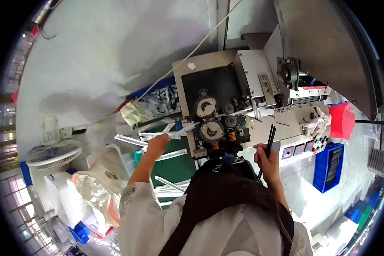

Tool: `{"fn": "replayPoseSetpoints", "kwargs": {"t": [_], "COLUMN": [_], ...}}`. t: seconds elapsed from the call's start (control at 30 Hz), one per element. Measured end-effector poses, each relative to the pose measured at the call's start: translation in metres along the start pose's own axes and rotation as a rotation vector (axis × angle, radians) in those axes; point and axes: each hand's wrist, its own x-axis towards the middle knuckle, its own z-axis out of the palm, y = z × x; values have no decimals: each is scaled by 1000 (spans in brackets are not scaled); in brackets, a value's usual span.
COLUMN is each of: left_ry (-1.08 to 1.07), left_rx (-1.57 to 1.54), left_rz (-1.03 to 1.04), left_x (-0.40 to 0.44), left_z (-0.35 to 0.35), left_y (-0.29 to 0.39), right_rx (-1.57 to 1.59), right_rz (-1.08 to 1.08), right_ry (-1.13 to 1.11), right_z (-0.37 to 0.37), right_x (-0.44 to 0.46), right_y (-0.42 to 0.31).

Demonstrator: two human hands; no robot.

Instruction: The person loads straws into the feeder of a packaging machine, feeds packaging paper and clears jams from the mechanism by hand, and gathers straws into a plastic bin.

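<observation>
My left hand [158, 145] is closed at the end of a silver wrapped strip [181, 132] beside the roller machine's left side. More silver strips [130, 140] lie around it on the green surface [174, 146]. My right hand [267, 164] is closed around a few thin black sticks [271, 138], which point up and away, in front of the machine's right side. Between my hands stands the machine with round rollers [212, 130]. A pale strip [245, 111] runs into the rollers from the right.
A control panel [301, 148] with displays and buttons fronts the machine. Crumpled gloves [315, 126] and a red bag [342, 120] lie at right. A blue crate [315, 175] holds dark sticks. At left are a fan [53, 154] and a large plastic bag [102, 179]. A cable [198, 45] crosses overhead.
</observation>
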Motion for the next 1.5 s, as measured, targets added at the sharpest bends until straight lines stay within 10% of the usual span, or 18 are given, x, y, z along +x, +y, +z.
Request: {"fn": "replayPoseSetpoints", "kwargs": {"t": [0.17, 0.33, 0.6, 0.67, 0.73, 0.8, 0.87, 1.1, 1.27, 1.37, 1.47, 1.5], "left_ry": [3, -336, -639, -747, -772, -762, -132, 227, -77, -355, -361, -348], "left_rx": [-29, -501, -1149, -1051, -322, -536, -310, -116, -94, 150, -441, -184], "left_rz": [53, -263, -420, -327, -37, -149, -278, -794, -691, -289, -723, -464], "left_x": [35, 31, 42, 55, 82, 124, 165, 267, 285, 297, 262, 248], "left_z": [-10, -16, -35, -54, -87, -81, -36, 104, 94, 102, 36, 44], "left_y": [30, 23, 5, 4, -15, -58, -90, -121, -150, -161, -119, -149], "right_rx": [-137, -681, -1312, -1340, -1213, -1237, -1273, -1217, -1175, -1124, -924, -958], "right_rz": [-80, -873, -475, -452, -560, -512, -521, -328, -248, -346, -450, -533], "right_ry": [-200, -480, -699, -701, -677, -698, -712, -825, -980, -1015, -1098, -1137], "right_z": [24, 126, 214, 213, 210, 209, 209, 209, 226, 229, 235, 242], "right_x": [41, 85, 109, 116, 123, 121, 114, 123, 118, 110, 97, 90], "right_y": [9, 15, 45, 52, 62, 55, 58, 52, 49, 47, 37, 39]}}
